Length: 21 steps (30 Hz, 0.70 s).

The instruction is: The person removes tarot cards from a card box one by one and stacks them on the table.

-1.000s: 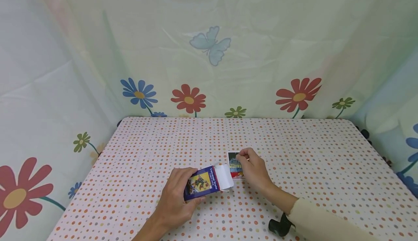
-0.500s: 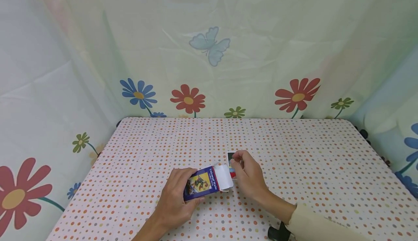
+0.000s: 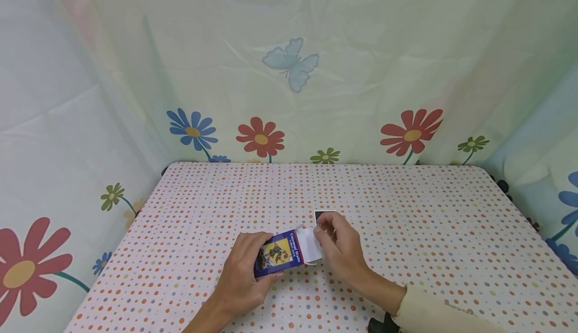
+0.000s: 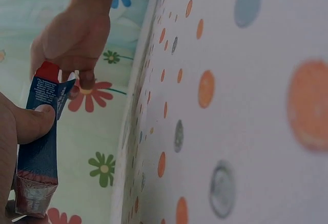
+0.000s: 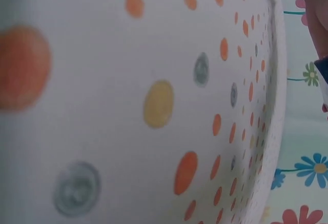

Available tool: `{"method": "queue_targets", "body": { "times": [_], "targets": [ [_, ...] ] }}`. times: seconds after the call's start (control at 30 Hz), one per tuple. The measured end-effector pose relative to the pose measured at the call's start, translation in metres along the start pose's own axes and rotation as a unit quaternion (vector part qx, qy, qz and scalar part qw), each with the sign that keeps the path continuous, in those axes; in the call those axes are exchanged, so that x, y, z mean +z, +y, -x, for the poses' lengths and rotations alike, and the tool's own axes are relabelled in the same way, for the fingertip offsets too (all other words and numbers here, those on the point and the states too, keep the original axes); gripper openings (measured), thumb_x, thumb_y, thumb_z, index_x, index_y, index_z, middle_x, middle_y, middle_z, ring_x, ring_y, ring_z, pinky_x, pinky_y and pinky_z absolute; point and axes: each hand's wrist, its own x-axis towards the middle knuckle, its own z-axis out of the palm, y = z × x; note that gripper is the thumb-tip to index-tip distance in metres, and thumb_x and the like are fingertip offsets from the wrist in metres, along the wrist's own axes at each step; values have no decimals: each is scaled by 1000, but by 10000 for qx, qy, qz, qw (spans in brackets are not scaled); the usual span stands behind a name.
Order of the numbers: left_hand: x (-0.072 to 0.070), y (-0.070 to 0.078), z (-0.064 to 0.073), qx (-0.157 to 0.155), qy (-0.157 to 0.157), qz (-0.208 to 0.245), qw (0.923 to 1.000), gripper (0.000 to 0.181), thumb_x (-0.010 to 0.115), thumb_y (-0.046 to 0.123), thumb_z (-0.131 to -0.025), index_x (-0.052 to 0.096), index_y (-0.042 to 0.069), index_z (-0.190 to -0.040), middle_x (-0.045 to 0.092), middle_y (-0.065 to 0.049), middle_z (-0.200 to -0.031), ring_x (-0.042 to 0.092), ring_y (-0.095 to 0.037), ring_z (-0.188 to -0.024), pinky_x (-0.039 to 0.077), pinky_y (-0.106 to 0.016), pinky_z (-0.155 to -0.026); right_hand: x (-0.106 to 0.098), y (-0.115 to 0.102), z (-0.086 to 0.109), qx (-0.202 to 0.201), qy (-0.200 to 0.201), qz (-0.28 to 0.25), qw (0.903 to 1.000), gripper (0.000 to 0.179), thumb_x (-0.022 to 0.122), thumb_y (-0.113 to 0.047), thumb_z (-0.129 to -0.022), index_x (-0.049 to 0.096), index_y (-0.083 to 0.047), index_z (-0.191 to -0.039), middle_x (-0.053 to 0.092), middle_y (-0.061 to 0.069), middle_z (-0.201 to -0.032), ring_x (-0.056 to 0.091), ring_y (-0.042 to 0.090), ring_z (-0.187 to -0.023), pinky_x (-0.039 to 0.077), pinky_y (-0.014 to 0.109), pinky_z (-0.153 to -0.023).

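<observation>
My left hand (image 3: 244, 268) grips a dark blue tarot card box (image 3: 279, 254) by its closed end, thumb along the near side. The box's white top flap (image 3: 310, 245) is folded out to the right. Over that flap's far edge, my right hand (image 3: 340, 247) has its thumb and curled index finger, and they appear to pinch it. A card with a white border (image 3: 321, 215) lies just beyond, mostly hidden by the right hand. In the left wrist view the box (image 4: 40, 131) is seen edge-on, with the right hand (image 4: 77, 39) at its open end.
A polka-dot cloth (image 3: 217, 197) covers the table. Below the right sleeve (image 3: 433, 310) is a black object (image 3: 381, 324), partly cut off. Flower-printed curtains (image 3: 343, 72) hang behind and at the sides.
My right hand has moved left and slightly nearer, from the card to the box's flap, and covers more of the card. The left hand and box have stayed in place.
</observation>
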Motion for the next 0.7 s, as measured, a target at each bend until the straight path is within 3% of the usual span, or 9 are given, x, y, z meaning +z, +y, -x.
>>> {"method": "queue_targets", "body": {
  "times": [0.2, 0.47, 0.7],
  "targets": [
    [-1, 1, 0, -49, -12, -25, 10000, 77, 92, 20, -74, 54, 10, -139, 57, 3, -129, 49, -10, -114, 49, -28, -92, 3, 2, 3, -372, -101, 115, 9992, 11, 64, -3, -92, 63, -11, -99, 53, -9, -88, 44, 8, -75, 40, 24, -65],
    [0, 1, 0, -8, 58, -63, 10000, 76, 93, 20, -73, 55, 10, -138, 58, 3, -128, 50, -10, -113, 50, -28, -92, 8, 2, 9, -176, -402, 56, 9990, 12, 66, -4, -93, 66, -15, -97, 52, -11, -87, 46, 10, -78, 42, 24, -69],
    [0, 1, 0, -6, 43, -31, 10000, 75, 93, 20, -72, 56, 5, -136, 58, 3, -128, 51, -11, -111, 50, -28, -91, 10, 0, 11, -239, -636, -247, 9974, 10, 67, -5, -94, 65, -15, -98, 57, -11, -88, 52, 7, -79, 47, 25, -71]
  ]
}}
